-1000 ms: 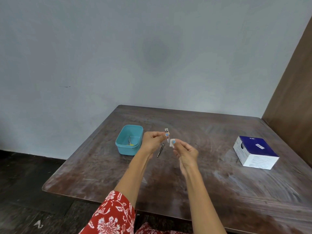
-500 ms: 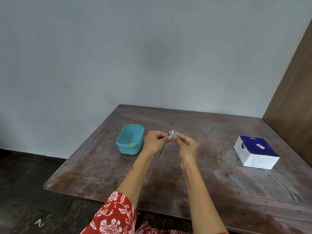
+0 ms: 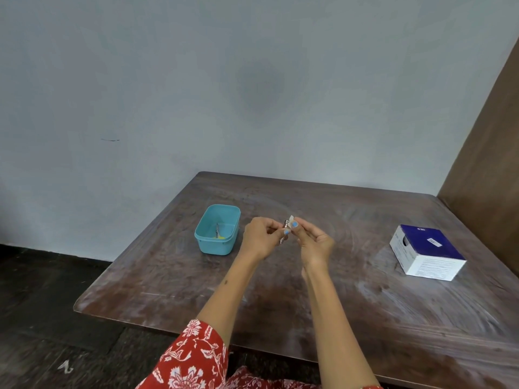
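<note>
A slim, shiny metal tool point(image 3: 282, 240) is hanging from the pinched fingertips of the left hand point(image 3: 259, 238). The right hand point(image 3: 314, 244) is pinching a small white pad point(image 3: 291, 219) against the tool's upper end, thumb and forefinger curled tight. Both are hovering above the worn, streaked wooden table point(image 3: 157, 276). A rounded teal plastic tub point(image 3: 216, 248) is sitting at nine o'clock from the hands, and a blue-and-white cardboard box point(image 3: 429, 256) at three o'clock. A matte grey wall point(image 3: 196, 94) is standing behind.
</note>
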Available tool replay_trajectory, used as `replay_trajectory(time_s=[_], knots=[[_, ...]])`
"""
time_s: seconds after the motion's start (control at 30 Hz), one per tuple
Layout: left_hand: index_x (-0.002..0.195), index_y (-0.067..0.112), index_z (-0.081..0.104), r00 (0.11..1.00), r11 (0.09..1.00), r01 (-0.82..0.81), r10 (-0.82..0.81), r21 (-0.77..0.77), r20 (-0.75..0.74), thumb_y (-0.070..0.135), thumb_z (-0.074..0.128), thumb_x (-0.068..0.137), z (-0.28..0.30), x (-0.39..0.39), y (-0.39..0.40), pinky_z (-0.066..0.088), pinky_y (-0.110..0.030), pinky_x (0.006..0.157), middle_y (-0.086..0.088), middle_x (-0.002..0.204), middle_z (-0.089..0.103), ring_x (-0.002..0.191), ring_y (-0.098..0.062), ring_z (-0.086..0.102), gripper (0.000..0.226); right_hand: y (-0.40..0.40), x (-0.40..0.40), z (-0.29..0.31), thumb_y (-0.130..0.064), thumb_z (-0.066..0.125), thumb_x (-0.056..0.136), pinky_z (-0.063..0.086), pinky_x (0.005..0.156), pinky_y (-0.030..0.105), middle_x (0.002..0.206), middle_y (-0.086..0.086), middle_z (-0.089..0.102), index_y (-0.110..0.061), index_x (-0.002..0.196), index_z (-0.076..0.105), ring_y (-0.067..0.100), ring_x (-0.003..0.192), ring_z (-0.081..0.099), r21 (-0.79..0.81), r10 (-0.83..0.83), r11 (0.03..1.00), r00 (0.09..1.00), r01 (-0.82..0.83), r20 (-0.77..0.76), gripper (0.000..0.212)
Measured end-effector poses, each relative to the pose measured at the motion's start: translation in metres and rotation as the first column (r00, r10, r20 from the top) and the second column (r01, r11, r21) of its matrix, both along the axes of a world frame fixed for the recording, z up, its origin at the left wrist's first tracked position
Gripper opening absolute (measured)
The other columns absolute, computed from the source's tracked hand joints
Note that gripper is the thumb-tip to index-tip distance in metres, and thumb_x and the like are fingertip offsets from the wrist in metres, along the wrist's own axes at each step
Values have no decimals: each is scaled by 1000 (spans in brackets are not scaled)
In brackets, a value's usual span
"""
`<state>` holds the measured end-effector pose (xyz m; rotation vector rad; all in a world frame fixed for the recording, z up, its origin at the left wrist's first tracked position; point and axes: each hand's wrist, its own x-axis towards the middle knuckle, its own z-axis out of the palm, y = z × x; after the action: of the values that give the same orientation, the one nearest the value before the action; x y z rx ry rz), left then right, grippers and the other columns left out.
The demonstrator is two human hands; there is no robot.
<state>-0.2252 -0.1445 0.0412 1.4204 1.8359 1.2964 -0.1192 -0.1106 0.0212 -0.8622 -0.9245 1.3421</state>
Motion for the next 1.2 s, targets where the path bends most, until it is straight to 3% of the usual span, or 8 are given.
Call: replay_trajectory(time_s=[0.1, 0.27, 0.47, 0.6, 0.73, 0.93, 1.07, 1.2], knots=[[77, 14, 72, 1000, 1000, 2, -2, -14, -7, 24, 70, 81, -4, 1, -1, 49, -28, 63, -3, 72, 72, 55, -7, 58, 10, 0, 3, 0, -1, 71, 79, 54, 77, 19, 79, -1, 72, -10, 87, 72, 5, 72, 69, 28, -32, 999, 999, 31, 42, 12], [78, 12, 71, 999, 1000, -7, 6, -4, -53, 21, 68, 81, -8, -1, 0, 51, -30, 62, -7, 74, 72, 53, -9, 56, 9, 0, 7, -3, -2, 69, 80, 52, 72, 13, 78, -7, 72, -16, 85, 73, 2, 74, 68, 91, 56, 993, 970, -80, 236, 15], [78, 13, 69, 1000, 1000, 0, 0, 4, -23, 23, 69, 82, -11, -1, 1, 49, -29, 59, -5, 71, 69, 52, -9, 55, 10, 0, 5, 0, 0, 66, 82, 46, 60, 6, 68, -13, 71, -9, 90, 72, -5, 64, 63, -1, 88, 996, 985, -88, 150, 13], [77, 13, 68, 999, 1000, -12, 12, 16, 34, 20, 68, 82, -9, 1, 0, 49, -27, 54, -4, 65, 66, 48, -13, 55, 9, -1, 5, 2, -4, 65, 84, 44, 69, 16, 91, 5, 71, -2, 105, 68, 12, 84, 66, -99, 27, 995, 999, -23, 37, 21], [75, 15, 67, 999, 1000, -6, 5, 21, 31, 18, 68, 83, -9, 0, -1, 41, -21, 46, 0, 60, 62, 43, -10, 53, 8, -4, 4, 5, -10, 61, 89, 44, 63, 15, 85, -2, 69, -5, 105, 68, 5, 74, 64, -143, 94, 986, 992, -81, 87, 18], [75, 13, 67, 1000, 1000, -8, 8, 20, 30, 20, 67, 83, -8, 0, 0, 40, -20, 45, 0, 59, 62, 42, -11, 53, 10, -6, 4, 5, -24, 68, 84, 42, 75, 28, 83, -4, 72, -17, 93, 72, 9, 80, 68, -174, 210, 967, 968, -185, 139, 12], [74, 13, 65, 999, 1000, -10, 10, 17, 46, 17, 66, 84, -7, 0, -3, 38, -16, 41, 3, 56, 58, 42, -11, 52, 10, -3, 4, 5, -10, 61, 88, 41, 70, 25, 79, -1, 71, -14, 91, 70, 10, 74, 67, -193, 139, 974, 984, -116, 111, 10], [74, 13, 64, 998, 999, -28, 27, 20, 65, 16, 66, 84, -7, 1, -4, 39, -15, 41, 3, 56, 59, 43, -11, 52, 10, 0, 3, 2, -9, 64, 85, 50, 75, 25, 87, 5, 73, -11, 92, 74, 17, 85, 67, -52, -9, 998, 951, 26, 310, 12]])
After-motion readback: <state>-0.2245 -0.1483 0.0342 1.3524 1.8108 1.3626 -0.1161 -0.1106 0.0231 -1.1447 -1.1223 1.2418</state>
